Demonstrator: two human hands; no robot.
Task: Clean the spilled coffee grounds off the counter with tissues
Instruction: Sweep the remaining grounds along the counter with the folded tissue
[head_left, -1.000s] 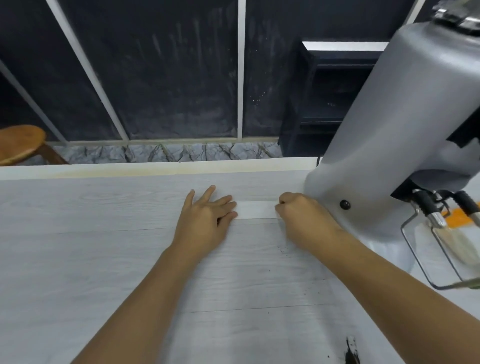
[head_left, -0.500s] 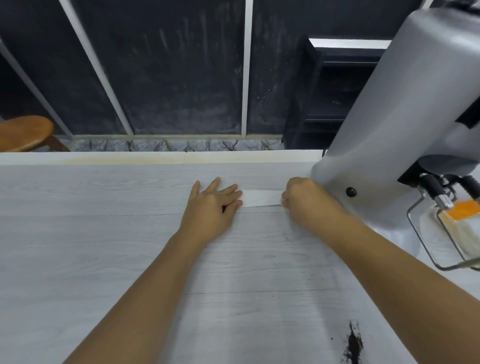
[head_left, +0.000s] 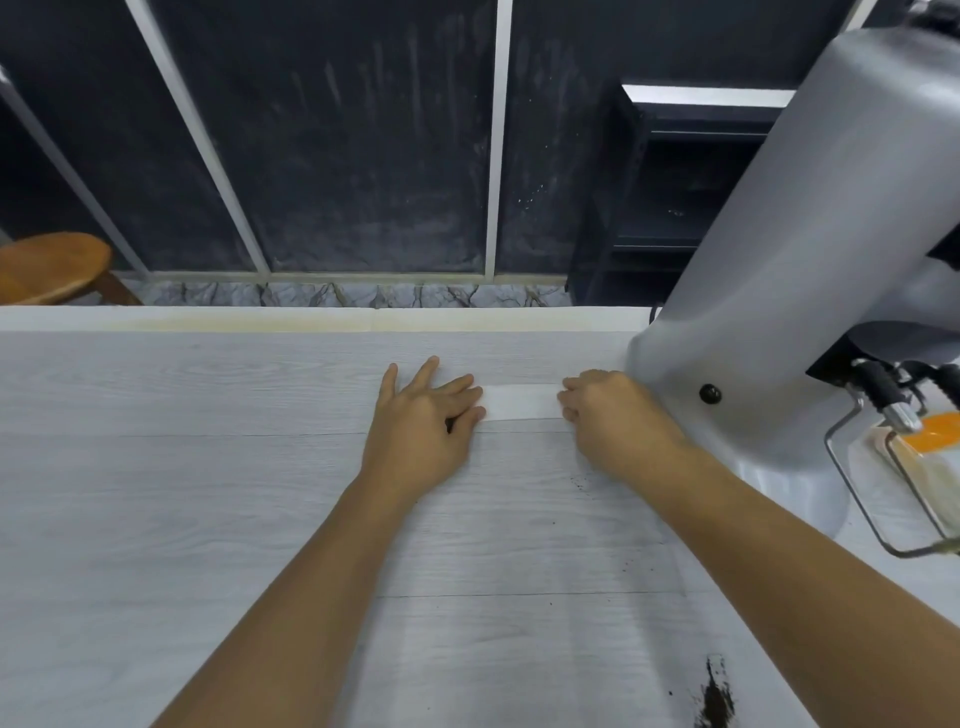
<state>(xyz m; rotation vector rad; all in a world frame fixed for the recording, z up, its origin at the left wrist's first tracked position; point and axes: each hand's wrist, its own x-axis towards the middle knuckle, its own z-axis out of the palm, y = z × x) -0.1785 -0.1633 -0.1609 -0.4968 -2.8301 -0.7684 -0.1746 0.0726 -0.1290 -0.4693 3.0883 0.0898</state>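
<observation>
Tissue strip (head_left: 522, 401) lies white on counter (head_left: 208, 467).
Left hand (head_left: 421, 426) presses it, fingers straight; right hand (head_left: 608, 421) fingers pinch its right end.

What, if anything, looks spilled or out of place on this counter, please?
A dark smear of coffee grounds lies on the counter at the near right edge, with finer specks just this side of the right hand. The tissue, flat between it and the left hand, lies farther back, clear of both.
</observation>
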